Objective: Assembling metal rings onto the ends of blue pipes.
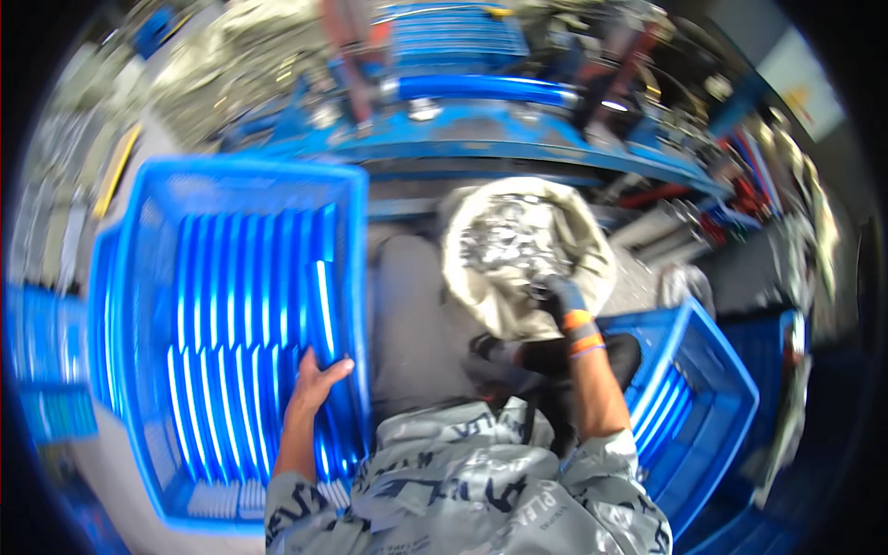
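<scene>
A blue plastic crate [361, 199] on the left holds rows of shiny blue tubes [242, 277]. My bare left hand [321, 377] is inside its right part, closed around a blue tube [324, 301] that passes between thumb and forefinger. Some of its fingers are hidden. My right hand [561, 301], in a dark glove with an orange band at the wrist, reaches into a pale cloth sack [597, 254]. Small shiny metal parts [513, 231] fill the sack. The gloved fingers are curled among them, and blur hides what they hold.
A blue crate [726, 370] with more blue tubes stands at the right. Ahead runs a blue metal bench [490, 134] with a blue tube [486, 89] lying across it. My knee [412, 296] is between the left crate and the sack. Metal bars [657, 231] lie beyond the sack.
</scene>
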A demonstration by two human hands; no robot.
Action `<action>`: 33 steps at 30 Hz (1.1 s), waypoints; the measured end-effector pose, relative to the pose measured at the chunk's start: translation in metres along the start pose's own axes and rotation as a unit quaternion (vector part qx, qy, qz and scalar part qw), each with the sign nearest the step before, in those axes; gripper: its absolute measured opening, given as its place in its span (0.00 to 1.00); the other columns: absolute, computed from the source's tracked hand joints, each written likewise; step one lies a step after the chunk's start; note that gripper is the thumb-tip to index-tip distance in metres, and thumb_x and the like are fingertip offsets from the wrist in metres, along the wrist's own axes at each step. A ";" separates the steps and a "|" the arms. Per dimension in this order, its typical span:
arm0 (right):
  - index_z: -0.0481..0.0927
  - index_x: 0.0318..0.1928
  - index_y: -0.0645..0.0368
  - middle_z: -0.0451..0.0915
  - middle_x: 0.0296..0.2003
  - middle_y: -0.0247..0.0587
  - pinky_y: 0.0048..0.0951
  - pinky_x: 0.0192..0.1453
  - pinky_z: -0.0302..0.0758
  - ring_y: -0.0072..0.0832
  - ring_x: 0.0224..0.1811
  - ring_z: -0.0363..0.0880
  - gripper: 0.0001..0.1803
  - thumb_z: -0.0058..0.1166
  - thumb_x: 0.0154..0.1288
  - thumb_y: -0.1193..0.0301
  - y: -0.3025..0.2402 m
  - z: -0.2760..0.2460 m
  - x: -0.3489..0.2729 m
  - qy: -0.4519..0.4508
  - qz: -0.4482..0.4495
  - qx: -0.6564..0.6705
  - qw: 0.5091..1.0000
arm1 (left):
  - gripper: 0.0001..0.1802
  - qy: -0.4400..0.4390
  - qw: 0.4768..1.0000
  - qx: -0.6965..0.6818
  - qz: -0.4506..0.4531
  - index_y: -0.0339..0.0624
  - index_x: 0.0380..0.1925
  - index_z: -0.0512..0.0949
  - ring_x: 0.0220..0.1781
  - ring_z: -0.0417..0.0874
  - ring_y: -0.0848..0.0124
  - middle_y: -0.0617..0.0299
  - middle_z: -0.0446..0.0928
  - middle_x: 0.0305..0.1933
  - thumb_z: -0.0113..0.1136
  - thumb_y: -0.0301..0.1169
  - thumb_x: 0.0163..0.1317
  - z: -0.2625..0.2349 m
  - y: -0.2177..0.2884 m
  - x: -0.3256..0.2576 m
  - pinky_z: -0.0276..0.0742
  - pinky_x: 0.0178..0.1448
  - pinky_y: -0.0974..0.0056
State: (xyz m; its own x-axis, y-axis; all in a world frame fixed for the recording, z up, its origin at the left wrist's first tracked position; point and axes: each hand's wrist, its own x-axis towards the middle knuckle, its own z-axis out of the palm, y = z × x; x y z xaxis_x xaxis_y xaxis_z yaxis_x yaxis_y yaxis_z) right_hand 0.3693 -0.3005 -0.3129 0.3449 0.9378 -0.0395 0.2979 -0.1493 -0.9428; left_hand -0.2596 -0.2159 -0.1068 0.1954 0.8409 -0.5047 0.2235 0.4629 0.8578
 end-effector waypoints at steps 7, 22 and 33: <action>0.86 0.75 0.63 0.78 0.82 0.45 0.48 0.77 0.85 0.49 0.81 0.82 0.37 0.72 0.81 0.47 -0.242 0.029 -0.064 -0.118 0.086 0.519 0.842 | 0.45 -0.060 0.827 0.474 0.296 0.43 0.75 0.81 0.65 0.94 0.43 0.42 0.91 0.65 0.84 0.32 0.54 0.124 0.210 -0.025 0.88 0.71 0.48; 0.71 0.83 0.69 0.84 0.73 0.50 0.39 0.79 0.85 0.34 0.73 0.86 0.51 0.86 0.62 0.84 -0.335 -0.004 -0.085 -0.049 -0.003 0.308 0.950 | 0.40 -0.078 0.760 0.496 0.414 0.44 0.68 0.86 0.53 0.93 0.45 0.51 0.90 0.49 0.78 0.28 0.49 0.143 0.261 -0.046 0.89 0.59 0.46; 0.67 0.89 0.70 0.82 0.78 0.49 0.35 0.85 0.73 0.32 0.79 0.80 0.57 0.88 0.68 0.66 -0.316 -0.003 -0.091 -0.109 -0.029 0.423 0.899 | 0.42 -0.122 0.716 0.559 0.400 0.47 0.68 0.86 0.50 0.91 0.48 0.53 0.88 0.46 0.78 0.27 0.45 0.156 0.271 -0.049 0.87 0.57 0.46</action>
State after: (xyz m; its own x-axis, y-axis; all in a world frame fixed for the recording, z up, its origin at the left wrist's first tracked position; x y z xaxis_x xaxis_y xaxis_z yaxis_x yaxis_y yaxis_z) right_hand 0.2464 -0.3393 -0.0110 0.1409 0.9892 0.0401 -0.5052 0.1067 -0.8564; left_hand -0.0595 -0.1750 0.1353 0.8188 0.5739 -0.0151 0.5447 -0.7682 0.3364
